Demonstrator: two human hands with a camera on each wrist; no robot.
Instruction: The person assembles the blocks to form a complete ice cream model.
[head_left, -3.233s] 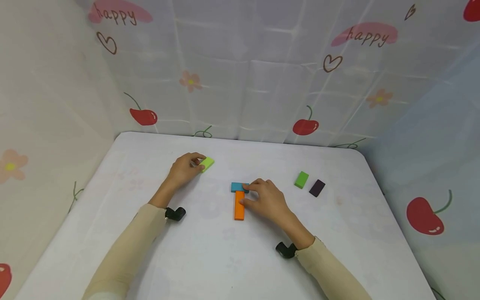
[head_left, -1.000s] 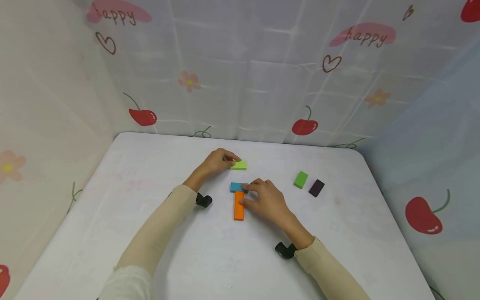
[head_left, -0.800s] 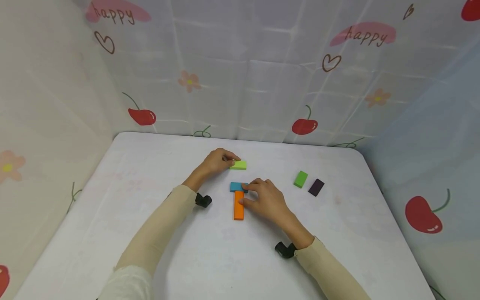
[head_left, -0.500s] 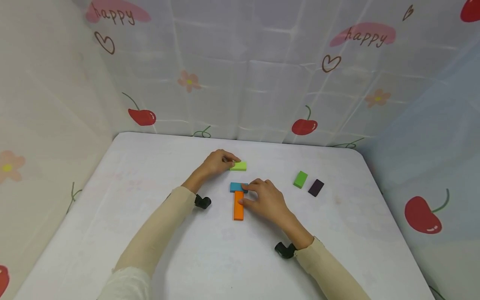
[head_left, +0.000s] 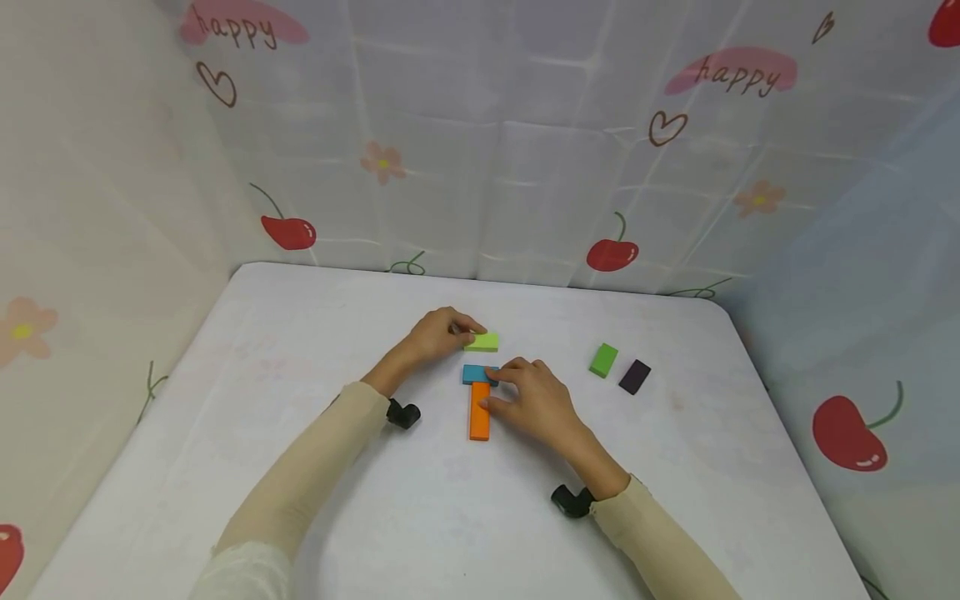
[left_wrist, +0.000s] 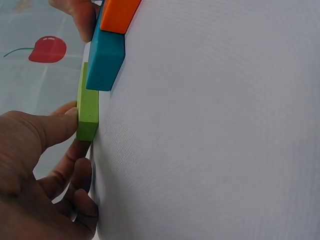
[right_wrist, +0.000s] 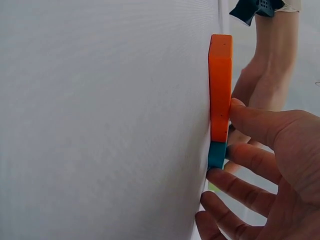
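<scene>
My left hand (head_left: 433, 337) pinches a yellow-green block (head_left: 484, 342) between thumb and fingers, just beyond a blue block (head_left: 473, 373). A narrow gap separates these two blocks in the head view. An orange block (head_left: 479, 414) lies lengthwise toward me, its far end against the middle of the blue one, so the pair forms a T. My right hand (head_left: 536, 404) rests on this pair: in the right wrist view, the thumb touches the orange block (right_wrist: 220, 87) and the other fingers lie extended by the blue block (right_wrist: 216, 154).
To the right on the white table (head_left: 675, 500) lie a green block (head_left: 603, 360) and a dark, nearly black block (head_left: 635, 377), both turned at an angle. A printed curtain (head_left: 480, 192) hangs behind the table's far edge.
My left hand has brought the yellow-green block rightward and turned it crosswise, then drawn it nearer to the blue block. My right hand and the T stay in place.
</scene>
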